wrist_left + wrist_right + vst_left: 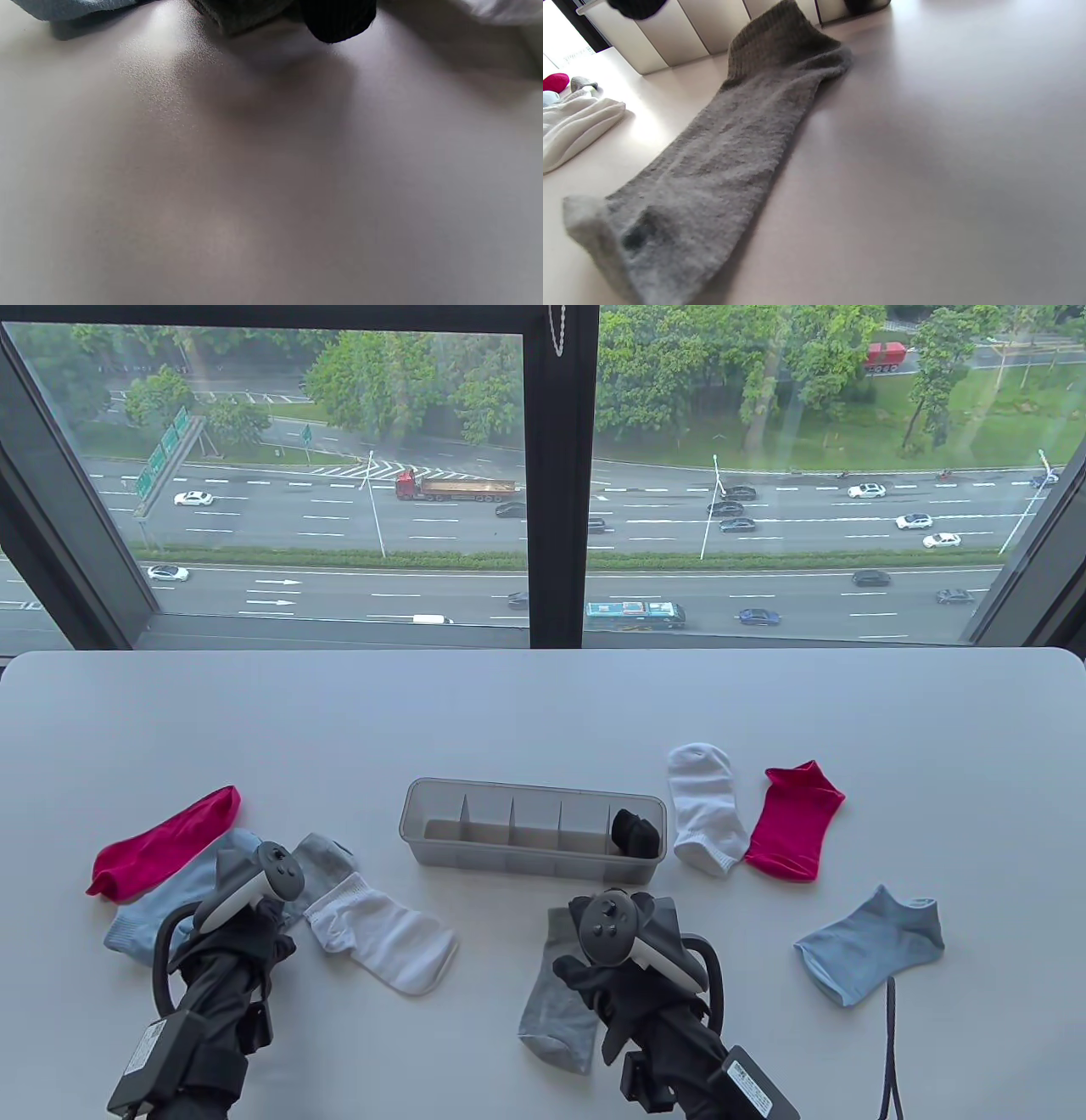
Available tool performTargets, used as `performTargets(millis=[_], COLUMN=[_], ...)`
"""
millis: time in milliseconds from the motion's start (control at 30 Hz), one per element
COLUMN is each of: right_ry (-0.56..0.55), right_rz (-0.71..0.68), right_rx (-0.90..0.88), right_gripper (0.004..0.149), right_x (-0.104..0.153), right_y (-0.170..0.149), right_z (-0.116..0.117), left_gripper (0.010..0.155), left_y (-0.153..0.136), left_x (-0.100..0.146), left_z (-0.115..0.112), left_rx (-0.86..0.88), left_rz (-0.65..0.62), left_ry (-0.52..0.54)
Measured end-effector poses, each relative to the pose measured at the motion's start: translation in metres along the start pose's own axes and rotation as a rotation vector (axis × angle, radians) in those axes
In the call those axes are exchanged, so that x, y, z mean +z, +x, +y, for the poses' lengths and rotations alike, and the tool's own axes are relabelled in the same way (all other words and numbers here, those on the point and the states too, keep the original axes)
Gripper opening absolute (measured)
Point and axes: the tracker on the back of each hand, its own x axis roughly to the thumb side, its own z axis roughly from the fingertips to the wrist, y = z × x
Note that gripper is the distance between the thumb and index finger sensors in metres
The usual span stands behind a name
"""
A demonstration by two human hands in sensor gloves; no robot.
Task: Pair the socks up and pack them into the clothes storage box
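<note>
Currently: my left hand (246, 933) sits over the grey sock (322, 857) beside a white sock (382, 937); grip not discernible. My right hand (624, 976) rests on another grey sock (556, 1001); its fingers are hidden too. Storage box (441, 806) lies beyond, black pair (636, 833) in its rightmost compartment. Red sock (165, 840) far left.

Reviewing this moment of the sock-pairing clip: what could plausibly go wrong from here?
1. The left hand sits over the overlapping grey sock, light blue sock and white sock; it may lift the wrong one or drag a neighbour.
2. The long grey sock under the right hand lies flat near the clear divided storage box; lifting it could nudge the box.
</note>
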Motion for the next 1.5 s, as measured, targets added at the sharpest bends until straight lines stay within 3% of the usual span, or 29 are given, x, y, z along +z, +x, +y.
performTargets(millis=[100, 233, 333, 433, 567, 700, 800, 900, 933, 967, 1067, 1133, 1233, 1267, 1367, 1433, 1500], right_ry=[-0.01, -0.04, -0.06, -0.102, -0.186, -0.205, -0.188, -0.273, -0.278, -0.271, -0.301, -0.318, -0.277, -0.246, -0.185, -0.19, -0.175], right_rz=[0.002, -0.012, -0.039, -0.09, -0.206, -0.378, -0.409, -0.313, -0.286, -0.278, -0.222, -0.177, -0.178, -0.198, -0.196, -0.157, -0.157], right_rx=[-0.021, -0.023, -0.051, -0.112, -0.186, -0.288, -0.434, -0.589, -0.63, -0.666, -0.67, -0.704, -0.808, -0.832, -0.876, -0.815, -0.769], right_gripper=[0.076, 0.075, 0.076, 0.079, 0.088, 0.1, 0.098, 0.067, 0.047, 0.042, 0.04, 0.04, 0.041, 0.041, 0.041, 0.041, 0.042], right_x=[0.0, 0.002, 0.006, 0.012, 0.029, 0.045, 0.046, 0.041, 0.04, 0.039, 0.036, 0.035, 0.031, 0.029, 0.025, 0.023, 0.021], right_y=[-0.002, -0.001, 0.004, 0.012, 0.026, 0.036, 0.029, 0.006, -0.001, -0.005, -0.013, -0.018, -0.025, -0.025, -0.025, -0.026, -0.025], right_z=[-0.001, -0.004, -0.01, -0.018, -0.034, -0.044, -0.044, -0.047, -0.048, -0.049, -0.049, -0.048, -0.044, -0.043, -0.037, -0.035, -0.035], left_gripper=[0.043, 0.04, 0.042, 0.043, 0.042, 0.041, 0.042, 0.043, 0.045, 0.047, 0.067, 0.086, 0.098, 0.094, 0.049, 0.043, 0.043], left_y=[-0.002, -0.009, -0.012, 0.005, 0.068, 0.143, 0.189, 0.203, 0.203, 0.202, 0.193, 0.188, 0.19, 0.192, 0.188, 0.182, 0.181], left_x=[0.0, 0.015, 0.05, 0.093, 0.144, 0.174, 0.191, 0.196, 0.194, 0.192, 0.18, 0.169, 0.16, 0.158, 0.154, 0.152, 0.151], left_z=[0.004, 0.021, 0.055, 0.085, 0.097, 0.081, 0.063, 0.056, 0.055, 0.053, 0.046, 0.039, 0.024, 0.021, 0.022, 0.024, 0.023], left_rx=[0.044, 0.071, 0.23, 0.287, 0.222, 0.171, 0.154, 0.157, 0.163, 0.176, 0.32, 0.361, 0.2, 0.197, 0.461, 0.63, 0.658], left_rz=[0.015, 0.021, -0.09, -0.288, -0.619, -0.879, -1.007, -0.993, -0.979, -0.982, -0.99, -1.024, -0.954, -0.95, -0.941, -0.952, -0.941], left_ry=[0.242, 0.338, 0.417, 0.484, 0.449, 0.337, 0.306, 0.393, 0.434, 0.446, 0.419, 0.302, 0.2, 0.224, 0.412, 0.41, 0.404])
